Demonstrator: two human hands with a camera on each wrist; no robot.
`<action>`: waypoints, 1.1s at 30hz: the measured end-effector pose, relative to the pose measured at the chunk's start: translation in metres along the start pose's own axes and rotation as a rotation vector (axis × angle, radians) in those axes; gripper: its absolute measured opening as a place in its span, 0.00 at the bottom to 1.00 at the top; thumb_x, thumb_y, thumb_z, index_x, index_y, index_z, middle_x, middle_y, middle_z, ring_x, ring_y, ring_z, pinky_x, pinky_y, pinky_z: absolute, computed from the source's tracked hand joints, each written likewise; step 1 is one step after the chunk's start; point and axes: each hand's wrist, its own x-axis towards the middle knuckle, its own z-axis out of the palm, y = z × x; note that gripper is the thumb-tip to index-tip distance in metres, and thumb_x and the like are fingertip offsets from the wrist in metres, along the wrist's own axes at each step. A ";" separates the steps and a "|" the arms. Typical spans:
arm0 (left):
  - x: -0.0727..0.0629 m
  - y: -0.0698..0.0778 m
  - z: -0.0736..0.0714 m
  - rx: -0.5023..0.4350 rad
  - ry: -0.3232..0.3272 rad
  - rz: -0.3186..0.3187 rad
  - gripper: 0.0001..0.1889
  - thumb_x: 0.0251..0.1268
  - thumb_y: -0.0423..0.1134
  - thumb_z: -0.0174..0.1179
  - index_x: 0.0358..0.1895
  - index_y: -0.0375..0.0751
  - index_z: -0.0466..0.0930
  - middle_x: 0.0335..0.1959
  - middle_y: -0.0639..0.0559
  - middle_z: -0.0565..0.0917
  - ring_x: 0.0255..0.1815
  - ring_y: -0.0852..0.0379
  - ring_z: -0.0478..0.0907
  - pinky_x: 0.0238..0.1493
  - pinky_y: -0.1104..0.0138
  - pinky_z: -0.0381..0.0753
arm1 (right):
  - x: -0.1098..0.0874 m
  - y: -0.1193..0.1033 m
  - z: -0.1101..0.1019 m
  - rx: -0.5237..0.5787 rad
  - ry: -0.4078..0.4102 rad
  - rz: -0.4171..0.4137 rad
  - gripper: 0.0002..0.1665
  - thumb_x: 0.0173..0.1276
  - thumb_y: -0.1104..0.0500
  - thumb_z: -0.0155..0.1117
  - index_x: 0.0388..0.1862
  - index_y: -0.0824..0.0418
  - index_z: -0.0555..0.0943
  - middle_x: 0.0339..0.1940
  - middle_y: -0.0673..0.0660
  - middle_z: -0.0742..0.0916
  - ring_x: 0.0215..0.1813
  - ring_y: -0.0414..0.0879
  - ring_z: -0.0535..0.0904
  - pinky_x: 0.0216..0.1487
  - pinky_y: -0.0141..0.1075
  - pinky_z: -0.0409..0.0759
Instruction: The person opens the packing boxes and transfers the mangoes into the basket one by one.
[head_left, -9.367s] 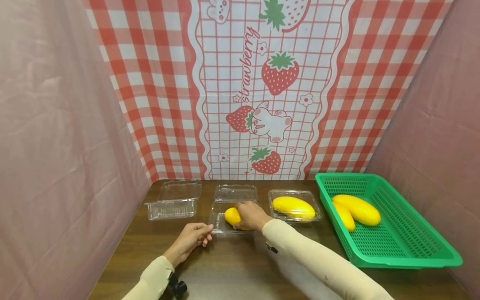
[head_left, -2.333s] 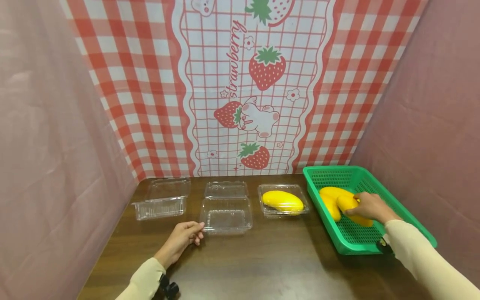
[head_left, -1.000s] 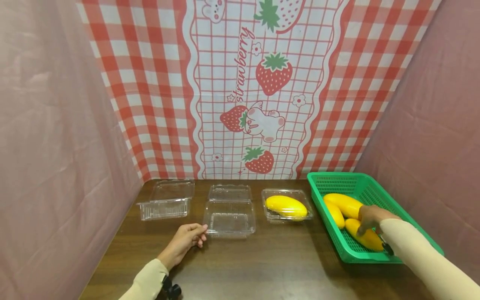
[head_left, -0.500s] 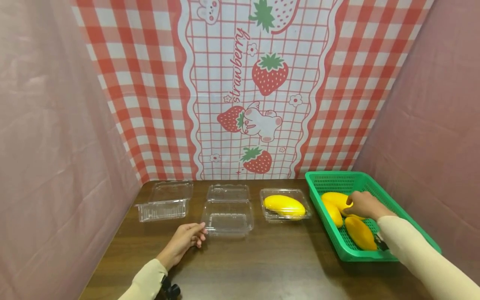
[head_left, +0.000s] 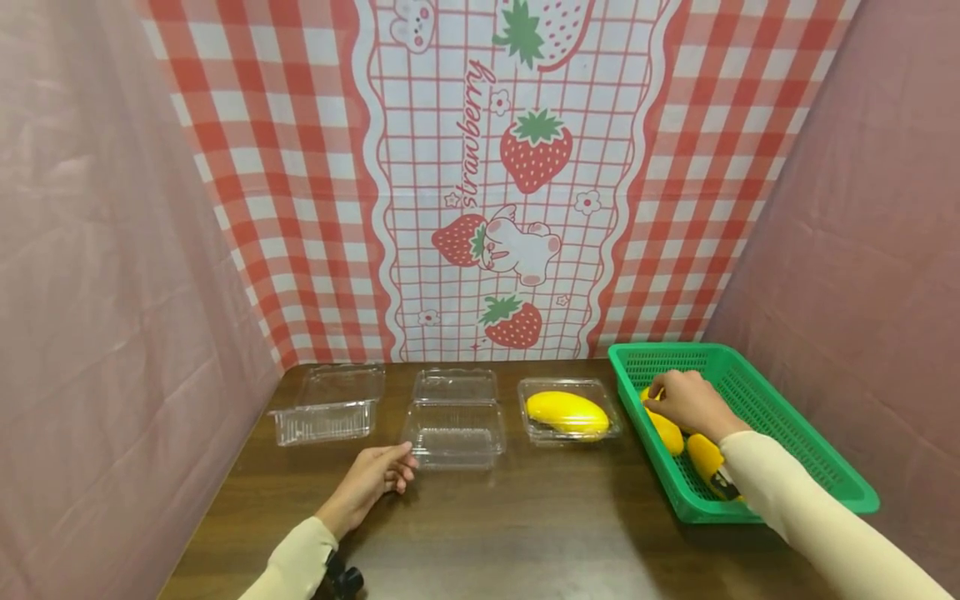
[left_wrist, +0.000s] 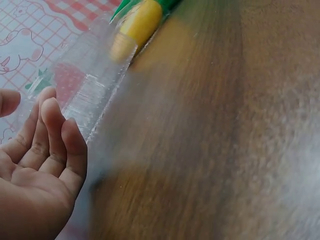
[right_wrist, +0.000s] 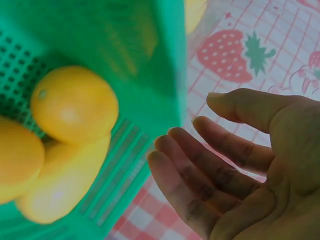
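My left hand (head_left: pixel 372 481) is at the front left corner of the middle clear plastic clamshell box (head_left: pixel 457 437), whose lid is tilted back and which holds nothing. In the left wrist view its fingers (left_wrist: pixel 70 145) bend loosely, with the thumb apart from them. My right hand (head_left: pixel 693 402) hovers over the left side of the green basket (head_left: pixel 810 475), holding nothing. The right wrist view shows its fingers (right_wrist: pixel 185 175) relaxed and spread from the thumb. Three yellow mangoes lie in the basket, among them a front mango (head_left: pixel 705 457) and a left mango (head_left: pixel 666 433), partly hidden by my hand and sleeve.
Right of the middle box, a closed clear box (head_left: pixel 528 429) contains a yellow mango (head_left: pixel 567 414). On the left, another clear box (head_left: pixel 324 423) stands with its lid up. A checked strawberry cloth (head_left: pixel 536 150) hangs behind the brown table (head_left: pixel 480 542).
My right hand earlier let go of a mango in the basket; since then it has risen and shifted left, empty. The middle box held a mango at first. My left hand stays at its corner.
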 end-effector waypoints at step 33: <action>0.030 -0.007 0.106 0.136 -0.294 0.027 0.18 0.79 0.42 0.58 0.47 0.26 0.85 0.34 0.44 0.88 0.25 0.60 0.79 0.33 0.67 0.82 | 0.027 -0.097 0.069 -0.046 0.109 -0.211 0.06 0.61 0.58 0.78 0.32 0.57 0.87 0.27 0.49 0.84 0.29 0.43 0.78 0.31 0.42 0.80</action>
